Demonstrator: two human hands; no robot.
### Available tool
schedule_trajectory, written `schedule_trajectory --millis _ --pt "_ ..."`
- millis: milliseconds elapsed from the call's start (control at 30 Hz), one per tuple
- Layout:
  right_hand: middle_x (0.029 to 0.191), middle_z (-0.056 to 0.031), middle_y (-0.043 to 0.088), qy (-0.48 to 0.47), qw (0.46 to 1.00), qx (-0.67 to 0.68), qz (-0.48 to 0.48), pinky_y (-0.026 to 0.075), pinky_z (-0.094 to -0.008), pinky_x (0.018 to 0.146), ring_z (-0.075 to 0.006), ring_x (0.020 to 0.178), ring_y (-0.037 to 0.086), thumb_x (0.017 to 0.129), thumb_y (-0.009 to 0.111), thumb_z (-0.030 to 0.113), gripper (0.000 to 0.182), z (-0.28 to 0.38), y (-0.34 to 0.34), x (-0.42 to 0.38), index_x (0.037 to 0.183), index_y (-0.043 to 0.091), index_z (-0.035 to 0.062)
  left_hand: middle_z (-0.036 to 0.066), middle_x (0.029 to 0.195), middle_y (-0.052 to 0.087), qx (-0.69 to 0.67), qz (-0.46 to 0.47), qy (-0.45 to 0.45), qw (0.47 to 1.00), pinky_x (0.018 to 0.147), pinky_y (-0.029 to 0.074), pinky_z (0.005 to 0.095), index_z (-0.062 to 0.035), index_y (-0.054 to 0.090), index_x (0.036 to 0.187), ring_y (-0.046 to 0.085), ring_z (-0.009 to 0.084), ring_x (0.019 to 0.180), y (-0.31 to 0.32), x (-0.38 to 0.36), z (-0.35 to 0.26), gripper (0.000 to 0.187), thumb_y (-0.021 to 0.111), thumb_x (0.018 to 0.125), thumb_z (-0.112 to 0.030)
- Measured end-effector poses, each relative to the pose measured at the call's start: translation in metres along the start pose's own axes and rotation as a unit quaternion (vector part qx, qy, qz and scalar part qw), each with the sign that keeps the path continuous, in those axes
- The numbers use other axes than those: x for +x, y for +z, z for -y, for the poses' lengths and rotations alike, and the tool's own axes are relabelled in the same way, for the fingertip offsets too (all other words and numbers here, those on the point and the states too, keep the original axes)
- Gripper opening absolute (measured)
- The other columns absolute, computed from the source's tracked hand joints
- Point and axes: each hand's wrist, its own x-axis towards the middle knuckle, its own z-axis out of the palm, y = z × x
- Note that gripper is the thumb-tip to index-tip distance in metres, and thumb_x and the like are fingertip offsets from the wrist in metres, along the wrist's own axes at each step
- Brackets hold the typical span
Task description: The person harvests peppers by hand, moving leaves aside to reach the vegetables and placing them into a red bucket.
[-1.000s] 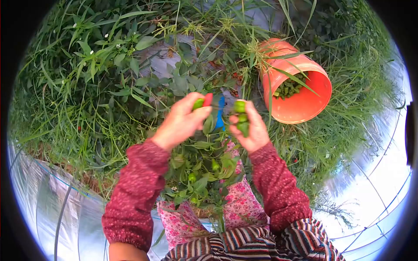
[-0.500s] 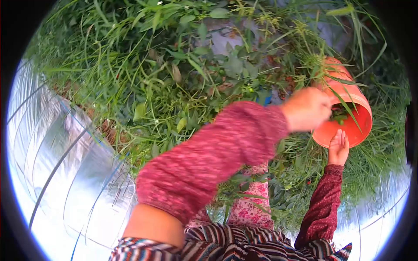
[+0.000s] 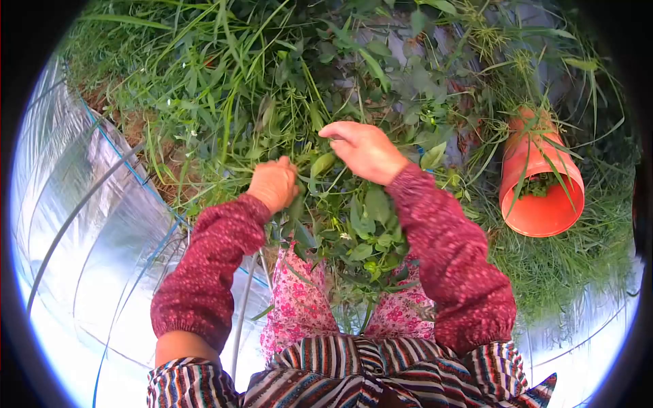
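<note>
My left hand is among the green stems and leaves in front of me, its fingers curled closed; what lies in them is hidden by the foliage. Just to its right, my right hand reaches over the plants from the right, with thumb and fingers apart and nothing visible between them. A pale green, pod-like shape shows between the two hands. The orange-red bucket lies tilted on its side at the right, mouth facing me, with some green pieces inside.
Tall grass and weeds surround the plants. Grey sheeting shows through behind them. At the left is clear plastic film with curved rods. My legs in pink floral trousers are close below the plants.
Both hands have moved left, from the bucket to the plants. My right hand has left the bucket's rim, and my left hand has drawn back from its mouth.
</note>
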Motion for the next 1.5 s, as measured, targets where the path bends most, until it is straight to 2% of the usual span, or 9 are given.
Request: schedule_trajectory --millis 233,400,533,700,833,1100,1233,1267,1500 --pt "0.118 -0.0135 0.057 0.159 0.907 -0.234 0.311 0.042 -0.0419 0.092 -0.0292 0.109 0.054 0.079 0.057 0.019 0.040 -0.023 0.069 0.007 0.118 0.056 0.0089 0.021 0.098 0.056 -0.343 -0.082 0.171 0.920 0.076 0.048 0.0451 0.0008 0.059 0.093 0.059 0.0373 0.086 0.064 -0.021 -0.076 0.024 0.056 0.082 -0.020" --pt "0.118 -0.0032 0.058 0.057 0.877 -0.353 0.320 0.035 -0.0358 0.094 -0.0194 0.110 0.052 0.082 0.054 0.014 0.032 -0.057 0.073 -0.051 0.110 0.065 0.0235 0.014 0.095 0.061 -0.506 -0.162 0.208 0.821 0.079 0.049 0.0390 -0.0041 0.062 0.096 0.061 0.0327 0.087 0.045 -0.014 -0.046 0.020 0.060 0.081 -0.016" --pt "0.129 -0.0029 0.051 0.045 0.888 -0.357 0.285 0.032 -0.0345 0.098 -0.0190 0.118 0.047 0.080 0.054 0.011 0.035 -0.062 0.067 -0.074 0.111 0.066 0.0234 0.021 0.099 0.057 -0.473 -0.348 -0.033 0.809 0.083 0.049 0.0382 0.0048 0.058 0.102 0.060 0.0338 0.089 0.026 0.021 0.021 0.026 0.059 0.081 -0.012" --pt "0.127 -0.0047 0.052 0.031 0.900 -0.342 0.268 0.031 -0.0346 0.101 -0.0208 0.117 0.048 0.078 0.055 0.010 0.032 -0.057 0.060 -0.082 0.106 0.068 0.0206 0.023 0.134 0.038 -0.416 -0.090 -0.094 0.900 0.100 0.037 0.0431 -0.0032 0.017 0.142 0.040 0.0354 0.123 0.064 0.090 0.023 0.099 0.072 0.071 -0.045" --pt "0.123 -0.0080 0.054 0.042 0.888 -0.361 0.281 0.028 -0.0356 0.105 -0.0219 0.115 0.049 0.078 0.055 0.010 0.031 -0.052 0.067 -0.079 0.105 0.068 0.0184 0.026 0.135 0.036 -0.337 -0.035 -0.182 0.923 0.098 0.037 0.0472 -0.0043 0.006 0.145 0.037 0.0391 0.125 0.052 0.093 -0.013 0.114 0.073 0.067 -0.054" --pt "0.124 -0.0080 0.053 -0.026 0.930 -0.326 0.167 0.026 -0.0407 0.109 -0.0227 0.119 0.046 0.076 0.056 0.009 0.033 -0.053 0.068 -0.093 0.106 0.066 0.0192 0.012 0.112 0.063 -0.376 -0.059 -0.160 0.911 0.092 0.040 0.0428 -0.0077 0.057 0.117 0.059 0.0267 0.104 0.079 0.099 0.062 0.043 0.061 0.079 -0.027" --pt "0.124 -0.0055 0.052 -0.035 0.938 -0.298 0.174 0.025 -0.0425 0.109 -0.0215 0.121 0.045 0.074 0.057 0.008 0.033 -0.045 0.059 -0.098 0.103 0.067 0.0190 0.014 0.112 0.060 -0.691 -0.130 -0.090 0.706 0.090 0.043 0.0315 0.0018 0.056 0.113 0.059 0.0219 0.098 0.095 0.062 0.132 0.048 0.072 0.074 -0.021" --pt "0.124 -0.0042 0.052 -0.037 0.937 -0.297 0.179 0.024 -0.0423 0.110 -0.0213 0.123 0.043 0.074 0.057 0.008 0.032 -0.045 0.057 -0.100 0.102 0.067 0.0188 0.012 0.118 0.056 -0.789 -0.012 -0.017 0.615 0.090 0.042 0.0312 0.0035 0.054 0.115 0.057 0.0202 0.096 0.093 0.054 0.156 0.050 0.072 0.073 -0.019" --pt "0.124 -0.0039 0.052 -0.036 0.912 -0.338 0.230 0.023 -0.0425 0.111 -0.0209 0.126 0.041 0.074 0.056 0.007 0.031 -0.047 0.058 -0.109 0.101 0.068 0.0173 0.010 0.132 0.040 -0.689 -0.078 -0.097 0.713 0.102 0.032 0.0324 -0.0069 0.059 0.118 0.038 0.0179 0.120 0.117 0.074 0.220 0.032 0.055 0.088 -0.019"
